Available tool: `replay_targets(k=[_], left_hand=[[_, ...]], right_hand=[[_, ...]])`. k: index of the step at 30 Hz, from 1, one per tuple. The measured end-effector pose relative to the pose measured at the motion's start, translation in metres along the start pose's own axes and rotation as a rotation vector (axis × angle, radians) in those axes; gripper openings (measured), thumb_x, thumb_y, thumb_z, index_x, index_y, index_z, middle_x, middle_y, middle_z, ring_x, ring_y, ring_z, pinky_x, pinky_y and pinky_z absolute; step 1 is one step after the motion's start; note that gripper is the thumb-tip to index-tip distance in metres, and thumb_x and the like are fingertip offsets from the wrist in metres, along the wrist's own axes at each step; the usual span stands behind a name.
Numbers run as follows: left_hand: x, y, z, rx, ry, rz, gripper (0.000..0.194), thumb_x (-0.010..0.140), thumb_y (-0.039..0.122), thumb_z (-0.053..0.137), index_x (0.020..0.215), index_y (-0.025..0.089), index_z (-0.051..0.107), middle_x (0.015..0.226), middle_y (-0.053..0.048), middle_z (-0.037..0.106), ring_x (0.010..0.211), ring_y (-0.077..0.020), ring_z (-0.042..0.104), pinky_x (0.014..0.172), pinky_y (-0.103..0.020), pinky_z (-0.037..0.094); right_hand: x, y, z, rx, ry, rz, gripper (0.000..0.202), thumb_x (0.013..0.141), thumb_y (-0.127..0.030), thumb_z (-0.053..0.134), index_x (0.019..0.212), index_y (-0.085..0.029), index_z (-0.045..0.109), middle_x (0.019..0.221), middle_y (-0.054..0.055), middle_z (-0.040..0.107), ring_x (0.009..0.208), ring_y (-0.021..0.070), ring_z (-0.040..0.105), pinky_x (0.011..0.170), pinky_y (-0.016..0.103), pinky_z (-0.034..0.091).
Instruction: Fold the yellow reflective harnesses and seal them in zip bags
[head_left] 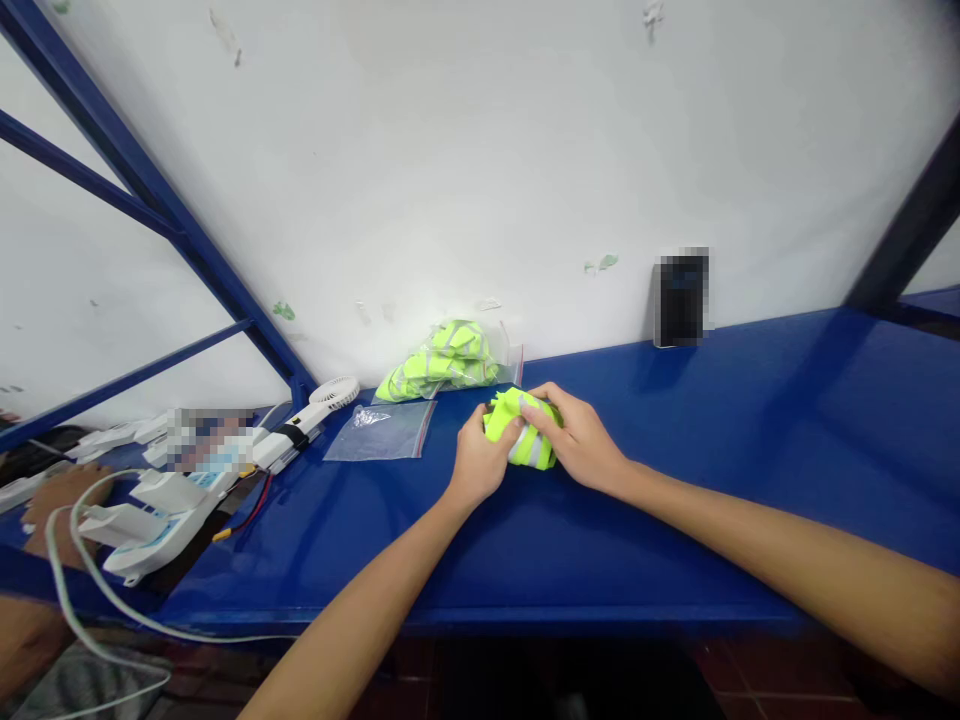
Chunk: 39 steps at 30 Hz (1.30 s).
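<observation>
Both of my hands grip a bundled fluorescent yellow-green reflective vest [534, 447] with silver-grey stripes, just above the blue table. My left hand [482, 455] closes on its left side, the thumb pressed on the front. On the right side, my right hand [574, 437] wraps over the top with its thumb on the cloth. Behind and to the left, more yellow-green striped cloth lies in clear zip bags [442, 362] against the wall. A flat clear zip bag [380, 431] rests on the table left of my hands.
The blue table [675, 540] meets a white wall. A phone-like dark device [679, 298] leans there at right. At left are a small white fan [335, 392], a power strip [161, 540] with plugs, a cable [82, 545] and another person's hand [67, 500]. A blue metal frame [176, 230] rises there.
</observation>
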<state>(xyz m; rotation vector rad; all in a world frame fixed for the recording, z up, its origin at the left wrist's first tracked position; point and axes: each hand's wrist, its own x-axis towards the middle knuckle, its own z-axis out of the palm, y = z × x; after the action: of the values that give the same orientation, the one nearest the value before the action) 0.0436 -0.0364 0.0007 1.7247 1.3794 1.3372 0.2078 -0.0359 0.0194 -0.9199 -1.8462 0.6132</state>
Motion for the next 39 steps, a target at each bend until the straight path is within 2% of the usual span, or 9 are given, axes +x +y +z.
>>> replay_targets(k=[5, 11, 20, 25, 29, 32, 34, 37, 39], left_hand=[[-0.002, 0.001, 0.001, 0.081, 0.003, 0.047, 0.034, 0.081, 0.048, 0.062, 0.092, 0.016, 0.057, 0.084, -0.003, 0.064, 0.073, -0.0149, 0.057, 0.066, -0.024, 0.043], [-0.004, 0.003, 0.001, 0.096, -0.002, 0.066, 0.037, 0.078, 0.049, 0.064, 0.093, 0.017, 0.055, 0.084, -0.002, 0.064, 0.072, -0.0138, 0.056, 0.067, -0.024, 0.044], [-0.007, 0.007, -0.001, 0.244, -0.029, 0.187, 0.035, 0.079, 0.047, 0.063, 0.096, 0.018, 0.052, 0.083, -0.001, 0.061, 0.071, -0.0141, 0.054, 0.068, -0.026, 0.043], [-0.011, 0.006, -0.001, 0.260, -0.034, 0.287, 0.031, 0.082, 0.043, 0.061, 0.098, 0.018, 0.052, 0.087, -0.002, 0.061, 0.075, -0.0155, 0.055, 0.072, -0.027, 0.043], [-0.009, 0.005, -0.004, 0.271, -0.083, 0.390, 0.032, 0.087, 0.046, 0.052, 0.101, 0.018, 0.053, 0.087, -0.003, 0.060, 0.075, -0.0161, 0.055, 0.072, -0.028, 0.043], [0.002, 0.005, -0.021, 0.373, -0.113, 0.505, 0.038, 0.093, 0.047, 0.035, 0.106, 0.017, 0.055, 0.085, -0.005, 0.059, 0.078, -0.0181, 0.055, 0.074, -0.030, 0.042], [0.013, 0.003, -0.044, 0.560, -0.003, 0.432, 0.037, 0.093, 0.047, 0.036, 0.104, 0.019, 0.057, 0.082, -0.005, 0.060, 0.080, -0.0198, 0.056, 0.077, -0.031, 0.042], [0.028, -0.008, -0.084, 0.916, 0.175, 0.085, 0.038, 0.088, 0.053, 0.040, 0.088, 0.019, 0.058, 0.083, -0.009, 0.063, 0.084, -0.0260, 0.059, 0.075, -0.035, 0.041], [0.033, -0.018, -0.104, 1.053, 0.022, -0.214, 0.046, 0.082, 0.062, 0.043, 0.077, 0.019, 0.058, 0.076, -0.011, 0.064, 0.079, -0.0300, 0.061, 0.069, -0.036, 0.041]], right_hand=[[0.001, 0.002, -0.001, 0.047, 0.053, 0.013, 0.027, 0.096, -0.037, 0.040, 0.090, -0.019, 0.058, 0.082, 0.001, 0.063, 0.073, 0.0161, 0.057, 0.068, 0.027, 0.041], [0.002, 0.011, 0.002, 0.049, 0.087, 0.024, 0.022, 0.096, -0.034, 0.039, 0.109, -0.021, 0.051, 0.096, 0.004, 0.064, 0.082, 0.0184, 0.060, 0.074, 0.029, 0.043], [0.002, 0.012, 0.000, 0.103, 0.040, 0.124, 0.017, 0.095, -0.038, 0.038, 0.091, -0.023, 0.045, 0.076, -0.002, 0.054, 0.069, 0.0154, 0.050, 0.065, 0.026, 0.039], [0.001, 0.014, 0.001, 0.160, -0.013, 0.060, 0.029, 0.095, -0.043, 0.037, 0.080, -0.021, 0.049, 0.073, -0.002, 0.053, 0.068, 0.0147, 0.049, 0.064, 0.026, 0.038], [0.003, 0.018, 0.003, 0.184, 0.053, 0.083, 0.037, 0.094, -0.042, 0.036, 0.065, -0.020, 0.041, 0.061, -0.003, 0.043, 0.058, 0.0130, 0.039, 0.055, 0.026, 0.031], [0.007, 0.020, -0.003, 0.185, 0.116, 0.115, 0.033, 0.091, -0.037, 0.040, 0.065, -0.019, 0.047, 0.061, -0.002, 0.045, 0.057, 0.0134, 0.040, 0.054, 0.026, 0.030], [0.010, 0.021, -0.010, 0.162, 0.133, 0.128, 0.022, 0.089, -0.031, 0.042, 0.079, -0.020, 0.059, 0.064, -0.002, 0.050, 0.058, 0.0142, 0.043, 0.054, 0.026, 0.031], [0.014, 0.026, -0.021, 0.085, 0.141, 0.172, 0.022, 0.086, -0.026, 0.044, 0.101, -0.023, 0.060, 0.060, -0.003, 0.049, 0.052, 0.0139, 0.040, 0.051, 0.026, 0.029], [0.016, 0.029, -0.026, 0.034, 0.151, 0.182, 0.020, 0.086, -0.026, 0.044, 0.100, -0.024, 0.058, 0.056, -0.005, 0.045, 0.050, 0.0137, 0.038, 0.049, 0.026, 0.027]])
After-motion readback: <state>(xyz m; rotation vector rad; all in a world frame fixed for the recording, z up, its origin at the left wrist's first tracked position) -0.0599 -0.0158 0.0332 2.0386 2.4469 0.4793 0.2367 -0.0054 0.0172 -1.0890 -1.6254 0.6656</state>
